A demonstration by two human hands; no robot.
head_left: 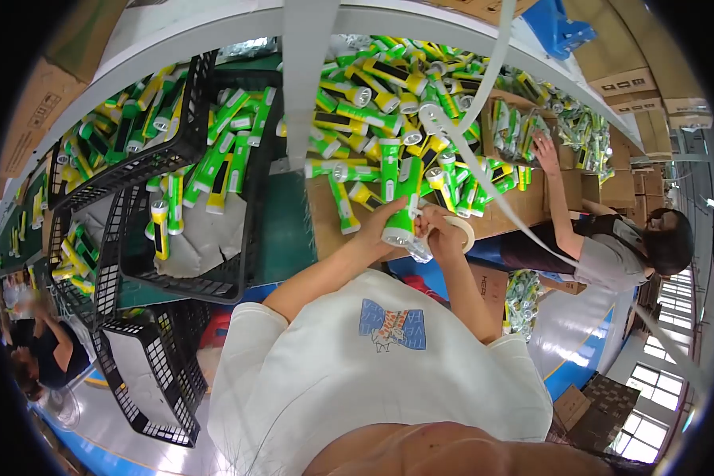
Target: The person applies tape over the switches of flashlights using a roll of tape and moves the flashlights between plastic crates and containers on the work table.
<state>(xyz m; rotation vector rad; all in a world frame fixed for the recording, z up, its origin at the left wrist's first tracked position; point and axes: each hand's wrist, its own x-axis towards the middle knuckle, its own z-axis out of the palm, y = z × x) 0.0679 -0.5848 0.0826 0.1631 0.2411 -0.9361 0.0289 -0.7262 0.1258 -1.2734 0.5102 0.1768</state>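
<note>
My left hand [378,228] is wrapped round a green and white flashlight [404,206], its lens end tilted down towards my body. Close against its right side, my right hand [443,228] has bent fingers round a roll of pale tape [462,233]. Something clear and shiny [419,251] hangs just below, between the hands; I cannot make out what it is. Beyond my hands lies a large heap of green and yellow flashlights [373,119], some of them touching the one I hold.
Black crates [242,282] with flashlights stand at the left. A white cable [500,194] hangs across the right side. A co-worker [611,250] at the right reaches into a carton [500,151] of wrapped flashlights. Another person [51,349] is at the far left.
</note>
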